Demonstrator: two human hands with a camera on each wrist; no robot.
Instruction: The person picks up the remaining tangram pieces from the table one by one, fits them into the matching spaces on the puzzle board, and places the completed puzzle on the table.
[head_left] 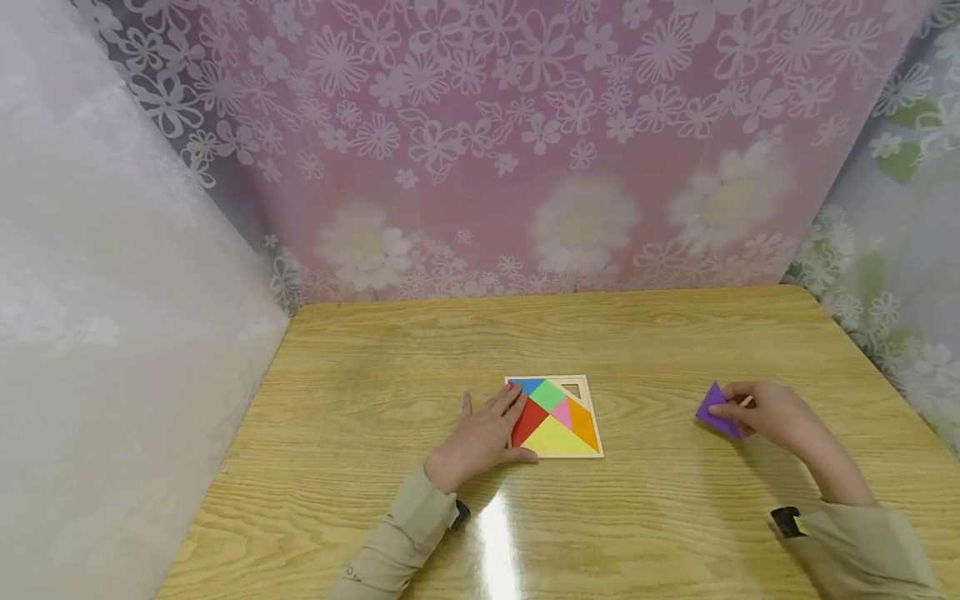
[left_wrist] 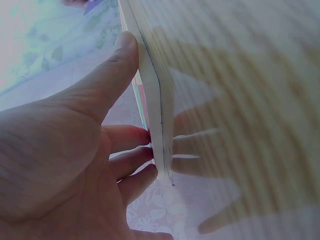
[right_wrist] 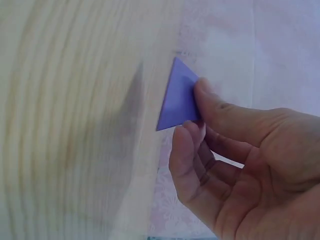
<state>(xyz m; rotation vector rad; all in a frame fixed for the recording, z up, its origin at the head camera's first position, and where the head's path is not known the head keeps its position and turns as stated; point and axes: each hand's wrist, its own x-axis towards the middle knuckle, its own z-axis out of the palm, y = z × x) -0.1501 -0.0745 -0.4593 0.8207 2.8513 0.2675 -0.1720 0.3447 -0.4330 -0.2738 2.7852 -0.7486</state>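
Note:
A square tangram board (head_left: 588,400) with a pale wooden rim lies flat on the table. Blue, green (head_left: 548,397), red, pink, orange and yellow (head_left: 558,439) pieces sit in it. At its top right corner a small triangular opening (head_left: 573,391) shows dark. My left hand (head_left: 480,433) rests over the board's left side, fingers extended onto it and thumb at the lower edge; the left wrist view shows the thumb (left_wrist: 122,65) against the rim. Off to the right, my right hand (head_left: 772,417) pinches a purple triangle (right_wrist: 177,100) between thumb and fingers, held tilted above the table.
The wood-grain table (head_left: 390,350) extends around the board on all sides. A pink flowered cloth (head_left: 465,167) hangs behind its back edge, with pale cloth (head_left: 112,333) at the left and flowered cloth at the right. A bright reflection crosses the table's front.

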